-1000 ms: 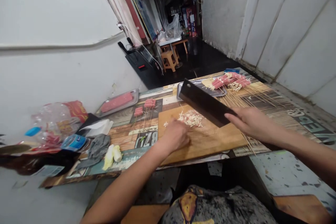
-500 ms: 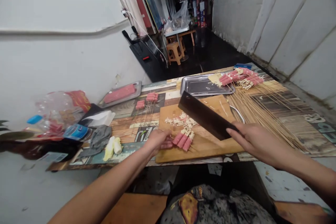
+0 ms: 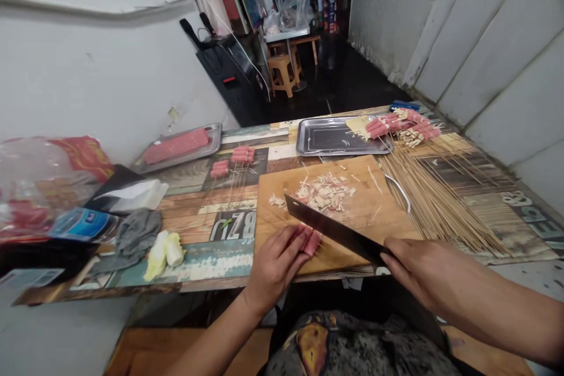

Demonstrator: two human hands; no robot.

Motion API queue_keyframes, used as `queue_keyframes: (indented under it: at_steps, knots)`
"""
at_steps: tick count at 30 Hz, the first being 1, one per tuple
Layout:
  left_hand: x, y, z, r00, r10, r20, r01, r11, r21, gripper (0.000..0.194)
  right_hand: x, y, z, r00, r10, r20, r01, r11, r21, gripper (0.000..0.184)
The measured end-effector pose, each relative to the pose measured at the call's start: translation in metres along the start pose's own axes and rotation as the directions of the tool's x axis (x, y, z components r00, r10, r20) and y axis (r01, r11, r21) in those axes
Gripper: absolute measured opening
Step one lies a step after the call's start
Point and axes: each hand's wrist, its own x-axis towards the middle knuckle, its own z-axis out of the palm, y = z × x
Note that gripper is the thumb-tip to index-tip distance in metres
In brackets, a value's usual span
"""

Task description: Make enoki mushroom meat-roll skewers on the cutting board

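My right hand (image 3: 409, 267) is closed round the handle of a dark cleaver (image 3: 330, 226). The blade slants across the wooden cutting board (image 3: 365, 173), its edge by the ends of the pink meat rolls (image 3: 312, 242). My left hand (image 3: 282, 258) has its fingers closed over those rolls at the board's near edge, hiding most of them. Beyond the blade lies a loose heap of chopped pale, stringy pieces, like enoki mushroom ends (image 3: 326, 191), with pink bits among them.
Skewered rolls (image 3: 414, 126) lie at the back right by a metal tray (image 3: 304, 138). Many bare skewers (image 3: 445, 205) spread right of the board. Left are smaller skewered rolls (image 3: 242, 154), a tray of meat (image 3: 176, 147), a grey cloth (image 3: 136, 235) and cabbage pieces (image 3: 165, 252).
The cleaver has come down from above the board to the rolls' ends. My left hand has moved over the rolls. The chopped heap looks larger and farther from me.
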Motion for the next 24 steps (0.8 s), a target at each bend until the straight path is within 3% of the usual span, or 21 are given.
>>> queue_keyframes:
  at_steps: [5,14,24]
  knots:
    - [-0.003,0.005,0.006,0.998,-0.044,-0.037,0.043,0.999,-0.017,0.046,0.002,-0.002,-0.01,0.999,-0.007,0.042,0.008,1.0,-0.022,0.026]
    - [-0.007,0.005,0.011,0.996,-0.023,-0.09,0.023,1.0,-0.005,0.049,0.015,0.008,-0.031,0.993,-0.054,0.11,0.05,0.998,0.034,0.028]
    - [-0.006,0.005,0.012,0.993,0.009,-0.121,-0.004,0.999,0.046,0.048,0.024,0.016,-0.037,0.973,-0.039,0.225,0.015,0.994,0.109,0.033]
